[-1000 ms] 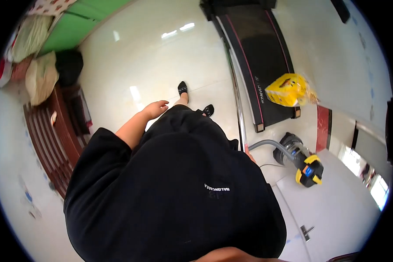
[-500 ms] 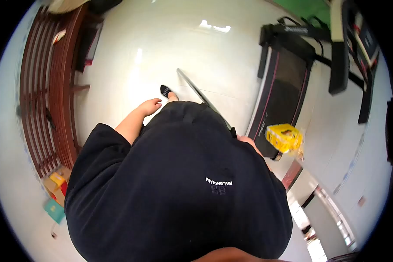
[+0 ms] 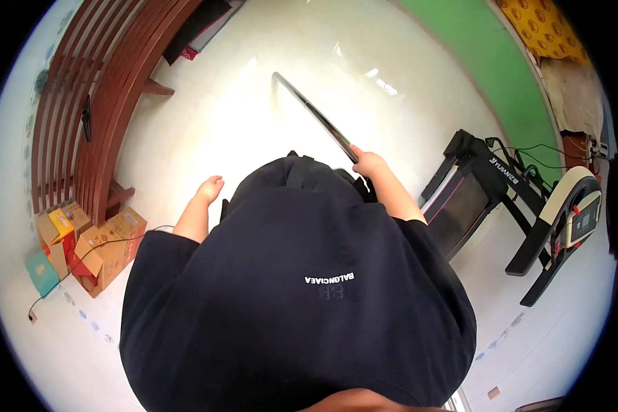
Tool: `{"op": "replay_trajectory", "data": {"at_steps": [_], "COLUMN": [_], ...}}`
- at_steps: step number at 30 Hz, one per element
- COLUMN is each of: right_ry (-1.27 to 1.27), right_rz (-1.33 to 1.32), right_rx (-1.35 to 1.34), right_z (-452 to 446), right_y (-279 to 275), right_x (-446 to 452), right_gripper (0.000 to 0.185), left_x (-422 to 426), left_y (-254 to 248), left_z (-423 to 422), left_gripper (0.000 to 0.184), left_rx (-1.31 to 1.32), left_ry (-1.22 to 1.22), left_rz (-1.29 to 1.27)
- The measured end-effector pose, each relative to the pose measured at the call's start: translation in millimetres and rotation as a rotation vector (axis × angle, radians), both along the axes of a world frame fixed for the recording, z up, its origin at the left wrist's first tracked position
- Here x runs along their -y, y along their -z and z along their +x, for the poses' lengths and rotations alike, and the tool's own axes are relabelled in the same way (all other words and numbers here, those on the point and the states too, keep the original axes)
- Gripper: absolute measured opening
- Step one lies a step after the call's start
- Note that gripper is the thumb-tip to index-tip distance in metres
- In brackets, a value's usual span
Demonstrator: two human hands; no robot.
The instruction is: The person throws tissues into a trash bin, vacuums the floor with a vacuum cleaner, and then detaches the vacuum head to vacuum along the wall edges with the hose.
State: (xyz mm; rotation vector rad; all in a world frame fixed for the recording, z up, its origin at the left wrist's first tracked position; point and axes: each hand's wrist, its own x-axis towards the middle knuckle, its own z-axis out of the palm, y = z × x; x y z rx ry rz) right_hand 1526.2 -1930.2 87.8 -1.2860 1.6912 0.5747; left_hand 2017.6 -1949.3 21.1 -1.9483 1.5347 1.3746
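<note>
My right hand [image 3: 369, 163] is closed around the upper part of a long, shiny metal pole [image 3: 307, 105]. The pole has a darker section near the hand and slants away over the floor to a bent, rounded far end; I cannot tell what kind of tool it is. My left hand [image 3: 210, 188] hangs beside my body on the left, fingers curled in, with nothing visible in it. It touches nothing, and the dark shirt [image 3: 288, 233] is nearest to it. My feet are hidden below the shirt.
On the left stands a slatted wooden bench [image 3: 120, 103], with open cardboard boxes [image 3: 110, 248] near its end and a thin cable across them. A treadmill [image 3: 463, 206] stands on the right, its cables behind it. A green strip [image 3: 487, 82] borders the pale tiled floor [image 3: 206, 117].
My view has turned and shifted, bringing the boxes and green strip further in. My right hand and pole have swung forward into fuller view. My left hand's fingers have curled, and the shoe is hidden.
</note>
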Motion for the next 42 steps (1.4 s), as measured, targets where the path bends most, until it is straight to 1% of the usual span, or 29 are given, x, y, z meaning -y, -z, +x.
{"op": "replay_trajectory", "data": {"at_steps": [3, 7, 9, 10, 12, 14, 16, 18, 20, 21, 22, 23, 24, 26, 29, 32, 33, 36, 38, 40, 42], "right_ry": [0.051, 0.108, 0.154, 0.144, 0.082, 0.072, 0.023, -0.011, -0.043, -0.070, -0.096, -0.103, -0.113, -0.126, -0.140, -0.177, -0.172, -0.147, -0.070, -0.010, 0.012], "right_rz": [-0.034, -0.041, -0.048, -0.048, -0.110, -0.162, -0.141, -0.128, -0.107, -0.106, -0.105, -0.099, -0.100, -0.096, -0.024, -0.103, -0.111, -0.123, -0.113, -0.117, -0.125], "right_rx": [-0.013, -0.035, -0.063, -0.060, -0.128, -0.115, -0.140, -0.124, -0.107, -0.101, -0.097, -0.085, -0.075, -0.082, -0.085, -0.087, -0.100, -0.132, -0.161, -0.181, -0.226], "right_z": [-7, -28, -38, -46, -64, -85, -99, -111, -117, -120, -123, -128, -131, -135, -133, -146, -145, -155, -162, -170, -184], "right_y": [2, 7, 11, 17, 31, 33, 26, 25, 21, 19, 19, 24, 26, 26, 12, 29, 22, 27, 22, 28, 35], "right_x": [30, 62, 79, 89, 110, 136, 170, 199, 226, 241, 258, 273, 288, 315, 355, 382, 393, 425, 441, 462, 478], "right_gripper": [0.080, 0.079, 0.078, 0.078, 0.076, 0.079, 0.080, 0.080, 0.081, 0.081, 0.082, 0.083, 0.083, 0.082, 0.081, 0.078, 0.075, 0.073, 0.072, 0.072, 0.072], "left_x": [-1, 9, 13, 23, 46, 86, 149, 209, 262, 284, 309, 330, 341, 359, 375, 393, 400, 427, 445, 466, 487], "left_y": [13, 16, 22, 13, -9, -26, -87, -151, -225, -265, -300, -339, -369, -401, -417, -421, -419, -415, -412, -410, -405], "left_z": [17, -1, -17, -31, -57, -77, -113, -146, -185, -204, -224, -250, -271, -308, -347, -369, -374, -389, -398, -403, -406], "left_gripper": [0.042, 0.043, 0.043, 0.043, 0.043, 0.043, 0.041, 0.039, 0.036, 0.034, 0.031, 0.030, 0.029, 0.027, 0.024, 0.022, 0.022, 0.021, 0.021, 0.021, 0.021], "left_rx": [-0.040, -0.068, -0.157, -0.155, -0.268, -0.434, -0.616, -0.857, -1.146, -1.269, -1.400, -1.536, -1.632, -1.819, -2.023, -2.110, -2.134, -2.207, -2.261, -2.330, -2.366], "left_ry": [-0.070, -0.179, -0.319, -0.330, -0.406, -0.586, -0.641, -0.549, -0.389, -0.202, 0.073, 0.253, 0.379, 0.517, 0.541, 0.521, 0.509, 0.488, 0.491, 0.503, 0.511], "left_rz": [0.021, 0.072, 0.132, 0.131, 0.124, 0.063, -0.100, -0.247, -0.378, -0.451, -0.624, -0.665, -0.734, -0.796, -0.826, -0.829, -0.822, -0.762, -0.713, -0.671, -0.568]}}
